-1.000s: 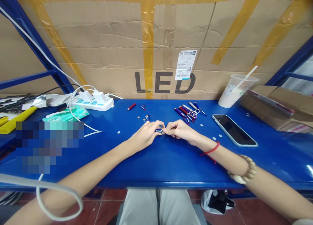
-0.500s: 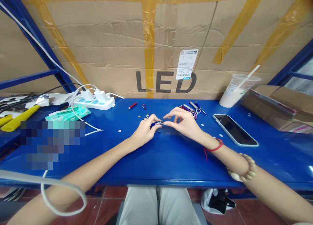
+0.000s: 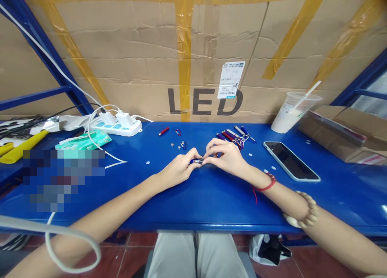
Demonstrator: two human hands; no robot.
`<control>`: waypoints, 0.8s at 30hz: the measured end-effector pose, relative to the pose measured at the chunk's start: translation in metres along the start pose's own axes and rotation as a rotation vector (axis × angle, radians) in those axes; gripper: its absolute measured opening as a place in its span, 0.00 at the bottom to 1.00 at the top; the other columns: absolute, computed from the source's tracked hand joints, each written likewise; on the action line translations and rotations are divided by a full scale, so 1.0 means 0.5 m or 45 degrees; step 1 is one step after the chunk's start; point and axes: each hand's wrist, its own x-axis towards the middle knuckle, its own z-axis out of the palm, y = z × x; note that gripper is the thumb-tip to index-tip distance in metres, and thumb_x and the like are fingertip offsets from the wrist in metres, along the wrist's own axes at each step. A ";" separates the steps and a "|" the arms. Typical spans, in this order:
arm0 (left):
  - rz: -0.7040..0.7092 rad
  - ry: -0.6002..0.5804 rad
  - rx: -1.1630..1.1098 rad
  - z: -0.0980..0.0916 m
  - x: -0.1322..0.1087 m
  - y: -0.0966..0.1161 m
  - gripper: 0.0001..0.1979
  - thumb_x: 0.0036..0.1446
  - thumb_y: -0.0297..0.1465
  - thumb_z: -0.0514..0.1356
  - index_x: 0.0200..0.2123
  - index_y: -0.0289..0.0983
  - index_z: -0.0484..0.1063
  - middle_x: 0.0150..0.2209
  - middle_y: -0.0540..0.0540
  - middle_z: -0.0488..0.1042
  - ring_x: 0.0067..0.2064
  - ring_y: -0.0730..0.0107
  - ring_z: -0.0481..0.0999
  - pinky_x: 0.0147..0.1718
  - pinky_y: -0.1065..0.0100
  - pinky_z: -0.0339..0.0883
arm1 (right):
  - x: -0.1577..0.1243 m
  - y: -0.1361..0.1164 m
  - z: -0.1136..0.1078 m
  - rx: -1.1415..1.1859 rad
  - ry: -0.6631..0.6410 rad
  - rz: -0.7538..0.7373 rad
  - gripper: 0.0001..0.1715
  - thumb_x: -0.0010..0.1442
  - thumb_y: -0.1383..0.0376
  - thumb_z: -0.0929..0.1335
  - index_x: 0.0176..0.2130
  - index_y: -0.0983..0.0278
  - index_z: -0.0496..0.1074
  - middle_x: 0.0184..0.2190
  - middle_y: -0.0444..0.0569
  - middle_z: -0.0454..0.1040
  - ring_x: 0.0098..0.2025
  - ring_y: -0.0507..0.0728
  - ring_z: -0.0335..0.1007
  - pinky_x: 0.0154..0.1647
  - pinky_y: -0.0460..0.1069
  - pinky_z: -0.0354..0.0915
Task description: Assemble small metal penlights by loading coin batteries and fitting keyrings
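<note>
Pinched between the thumb and fingers of my left hand (image 3: 178, 168) is a small blue metal tube, apparently a keychain flashlight (image 3: 196, 161), lying sideways with its right end exposed. My right hand (image 3: 225, 155) closes its thumb and fingertips on that end; any tiny part between them is hidden. Just beyond my left hand lie a dark blue carabiner clip (image 3: 183, 145) and small round button-like pieces (image 3: 172, 144). Farther back are a red tube (image 3: 163, 131) and a red carabiner clip (image 3: 178, 132). Behind my right hand is a pile of several keychain flashlights (image 3: 232, 136) with clips.
On the right are a phone (image 3: 290, 161), a drink cup with a straw (image 3: 290, 112) and an open cardboard box (image 3: 347, 132). A power strip (image 3: 123, 126), a tissue pack (image 3: 84, 143) and a white cable (image 3: 113, 156) occupy the left. A large carton (image 3: 136, 68) stands behind the blue table.
Both hands have come slightly nearer to me with the flashlight. My right fingertips have closed onto its end, and the blue clip behind my left hand shows more fully.
</note>
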 end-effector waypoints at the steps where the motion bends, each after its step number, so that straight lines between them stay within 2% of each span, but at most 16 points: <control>1: 0.003 -0.006 0.006 0.000 -0.002 0.002 0.04 0.61 0.32 0.51 0.38 0.39 0.62 0.37 0.49 0.74 0.36 0.69 0.75 0.34 0.71 0.65 | -0.001 -0.004 0.001 0.003 0.001 0.006 0.10 0.51 0.58 0.72 0.25 0.63 0.77 0.30 0.47 0.72 0.27 0.49 0.65 0.27 0.45 0.57; 6: 0.079 -0.026 0.046 0.000 -0.006 0.004 0.07 0.61 0.28 0.48 0.43 0.39 0.58 0.44 0.44 0.73 0.46 0.65 0.75 0.42 0.67 0.67 | -0.011 -0.024 -0.004 -0.178 -0.018 -0.109 0.11 0.56 0.60 0.68 0.27 0.61 0.78 0.30 0.46 0.73 0.27 0.48 0.66 0.25 0.44 0.56; 10: 0.099 -0.056 0.121 0.001 -0.007 -0.002 0.11 0.60 0.27 0.48 0.47 0.40 0.57 0.43 0.44 0.73 0.44 0.64 0.76 0.42 0.65 0.67 | -0.018 -0.031 -0.002 -0.305 -0.057 -0.136 0.13 0.59 0.62 0.66 0.29 0.62 0.78 0.30 0.47 0.73 0.26 0.48 0.66 0.22 0.44 0.55; 18: 0.078 -0.039 0.179 0.006 -0.007 -0.005 0.11 0.60 0.27 0.48 0.47 0.40 0.56 0.41 0.45 0.73 0.42 0.64 0.76 0.40 0.65 0.67 | -0.021 -0.026 0.016 -0.149 -0.007 -0.036 0.10 0.57 0.65 0.67 0.27 0.63 0.77 0.28 0.47 0.71 0.27 0.49 0.65 0.26 0.45 0.58; 24: 0.096 0.009 0.215 0.009 -0.004 -0.006 0.08 0.61 0.28 0.48 0.44 0.40 0.58 0.39 0.46 0.73 0.38 0.66 0.76 0.37 0.67 0.66 | -0.015 -0.025 0.022 0.027 -0.016 0.136 0.08 0.53 0.65 0.70 0.24 0.64 0.76 0.25 0.46 0.68 0.26 0.49 0.63 0.26 0.46 0.59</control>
